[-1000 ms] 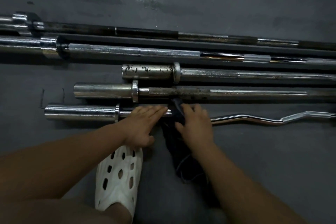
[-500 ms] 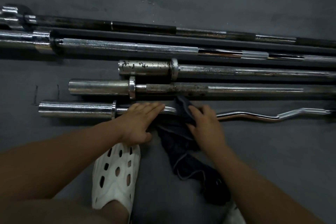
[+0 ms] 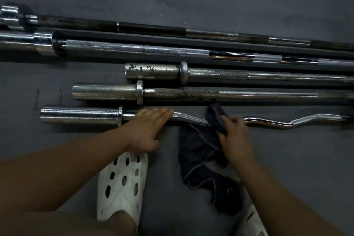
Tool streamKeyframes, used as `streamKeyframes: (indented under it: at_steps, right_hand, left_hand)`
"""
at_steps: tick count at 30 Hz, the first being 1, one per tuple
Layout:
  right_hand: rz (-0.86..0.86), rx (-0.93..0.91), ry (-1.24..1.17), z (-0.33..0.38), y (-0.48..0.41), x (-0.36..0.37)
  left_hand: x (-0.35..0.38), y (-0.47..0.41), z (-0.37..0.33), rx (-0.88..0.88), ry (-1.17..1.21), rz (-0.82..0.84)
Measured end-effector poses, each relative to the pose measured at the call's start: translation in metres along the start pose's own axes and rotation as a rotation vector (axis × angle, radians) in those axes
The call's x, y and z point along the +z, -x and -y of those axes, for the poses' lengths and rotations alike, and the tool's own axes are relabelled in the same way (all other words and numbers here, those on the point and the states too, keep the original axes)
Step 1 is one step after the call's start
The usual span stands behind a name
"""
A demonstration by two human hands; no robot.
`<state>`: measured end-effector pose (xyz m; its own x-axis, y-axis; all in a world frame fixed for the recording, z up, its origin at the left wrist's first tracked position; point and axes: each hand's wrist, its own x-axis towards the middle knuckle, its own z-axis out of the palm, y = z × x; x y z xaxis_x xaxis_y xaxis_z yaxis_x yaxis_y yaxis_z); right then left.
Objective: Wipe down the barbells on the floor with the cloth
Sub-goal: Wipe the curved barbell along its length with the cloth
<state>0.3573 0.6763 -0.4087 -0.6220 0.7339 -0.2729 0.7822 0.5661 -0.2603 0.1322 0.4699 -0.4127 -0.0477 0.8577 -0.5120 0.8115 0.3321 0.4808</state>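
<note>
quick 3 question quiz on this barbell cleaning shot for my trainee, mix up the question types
1. Multiple choice: the left hand on the wavy chrome curl bar is A) flat with straight fingers, B) a closed fist, C) lifted off the bar.
2. True or false: the dark crumpled cloth trails from the curl bar down onto the grey floor.
3. Fill in: the cloth is held against the bar by the ___ hand.

Key: 1 A; 2 true; 3 the right hand.
</note>
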Motion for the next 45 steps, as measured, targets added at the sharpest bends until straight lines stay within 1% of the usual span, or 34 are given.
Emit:
streamKeyframes:
  at_steps: [1, 2, 3, 4, 5, 6, 8, 10, 11, 13, 15, 16, 17, 19, 21, 22, 23, 25, 26, 27, 28, 30, 32, 33, 34, 35, 36, 37, 38, 39, 41, 43, 44, 45]
  right_hand:
    - [-0.053, 0.121, -0.038, -0.004, 0.003, 0.001]
    - [-0.083, 0.225, -0.078, 0.008, 0.006, 0.007]
    - [-0.075, 0.285, -0.122, 0.031, 0.007, 0.016]
    - [-0.042, 0.295, -0.182, 0.061, 0.009, 0.025]
    - [-0.005, 0.240, -0.256, 0.090, 0.012, 0.031]
    - [0.022, 0.142, -0.324, 0.113, 0.014, 0.035]
    - [0.093, -0.033, -0.367, 0.127, 0.009, 0.031]
    - [0.128, -0.107, -0.282, 0.099, 0.001, 0.021]
    - [0.101, -0.085, -0.228, 0.077, -0.001, 0.018]
    - [-0.038, 0.063, -0.204, 0.037, 0.005, 0.018]
    - [-0.130, 0.170, -0.217, 0.040, 0.019, 0.028]
    - [-0.131, 0.183, -0.231, 0.054, 0.025, 0.035]
    - [-0.116, 0.149, -0.253, 0.072, 0.029, 0.040]
    - [-0.054, -0.026, -0.279, 0.096, 0.026, 0.045]
    - [0.002, -0.178, -0.240, 0.085, 0.011, 0.044]
    - [0.020, -0.188, -0.232, 0.071, 0.003, 0.043]
    - [0.012, -0.153, -0.238, 0.055, 0.000, 0.043]
    - [-0.084, 0.006, -0.293, 0.039, 0.005, 0.045]
    - [-0.116, 0.085, -0.302, 0.044, 0.011, 0.048]
    - [-0.137, 0.124, -0.303, 0.057, 0.018, 0.052]
    - [-0.140, 0.115, -0.306, 0.071, 0.024, 0.056]
    - [-0.058, 0.005, -0.318, 0.082, 0.027, 0.057]
    - [0.031, -0.121, -0.300, 0.058, 0.015, 0.047]
    - [0.053, -0.121, -0.273, 0.037, 0.010, 0.042]
    - [0.036, -0.064, -0.245, 0.016, 0.005, 0.040]
    - [-0.018, 0.040, -0.233, 0.000, 0.005, 0.037]
    - [-0.073, 0.135, -0.227, -0.002, 0.009, 0.037]
    - [-0.106, 0.179, -0.222, 0.010, 0.012, 0.041]
    - [-0.108, 0.173, -0.246, 0.030, 0.015, 0.046]
    - [-0.086, 0.122, -0.274, 0.056, 0.019, 0.052]
    - [-0.003, -0.077, -0.322, 0.096, 0.022, 0.057]
    - [0.052, -0.223, -0.349, 0.097, 0.014, 0.044]
    - [0.046, -0.230, -0.317, 0.083, 0.009, 0.039]
    - [0.039, -0.177, -0.276, 0.065, 0.007, 0.036]
  left_hand:
    - [0.001, 0.000, 0.000, -0.002, -0.016, -0.012]
    - [0.003, -0.001, -0.001, -0.005, -0.030, -0.016]
    - [0.004, -0.001, -0.002, -0.009, -0.038, -0.014]
    - [0.004, -0.002, -0.003, -0.012, -0.042, -0.011]
    - [0.003, -0.003, -0.004, -0.012, -0.045, -0.006]
    - [0.001, -0.003, -0.004, -0.011, -0.046, -0.003]
    - [-0.001, -0.003, -0.001, -0.013, -0.040, 0.000]
    - [-0.001, -0.003, 0.000, -0.018, -0.032, 0.016]
    - [-0.001, -0.003, -0.001, -0.020, -0.031, 0.025]
    - [-0.001, -0.002, -0.002, -0.022, -0.025, 0.034]
    - [-0.003, -0.001, -0.004, -0.028, -0.036, 0.029]
    - [-0.003, -0.001, -0.006, -0.030, -0.045, 0.029]
    - [-0.005, -0.001, -0.007, -0.030, -0.045, 0.028]
    - [-0.008, 0.000, -0.007, -0.024, -0.026, 0.027]
    - [-0.010, 0.002, -0.007, -0.023, -0.006, 0.037]
    - [-0.011, 0.003, -0.008, -0.023, 0.002, 0.042]
    - [-0.011, 0.004, -0.007, -0.025, 0.011, 0.044]
    - [-0.013, 0.005, -0.009, -0.026, 0.026, 0.040]
    - [-0.013, 0.005, -0.009, -0.026, 0.028, 0.036]
    - [-0.014, 0.004, -0.010, -0.029, 0.027, 0.034]
    - [-0.014, 0.004, -0.010, -0.030, 0.023, 0.034]
    - [-0.014, 0.002, -0.010, -0.024, 0.019, 0.036]
    - [-0.013, 0.001, -0.010, -0.018, 0.022, 0.037]
    - [-0.012, 0.001, -0.009, -0.016, 0.024, 0.033]
    - [-0.011, 0.000, -0.009, -0.016, 0.025, 0.025]
    - [-0.011, 0.000, -0.009, -0.017, 0.023, 0.016]
    - [-0.011, 0.000, -0.009, -0.020, 0.019, 0.012]
    - [-0.011, 0.000, -0.010, -0.023, 0.013, 0.013]
    - [-0.011, 0.000, -0.010, -0.028, 0.010, 0.021]
    - [-0.011, 0.000, -0.011, -0.033, 0.009, 0.030]
    - [-0.013, 0.000, -0.012, -0.030, 0.020, 0.031]
    - [-0.015, 0.000, -0.011, -0.014, 0.031, 0.021]
    - [-0.014, 0.000, -0.010, -0.010, 0.032, 0.023]
    - [-0.013, 0.000, -0.009, -0.010, 0.033, 0.026]
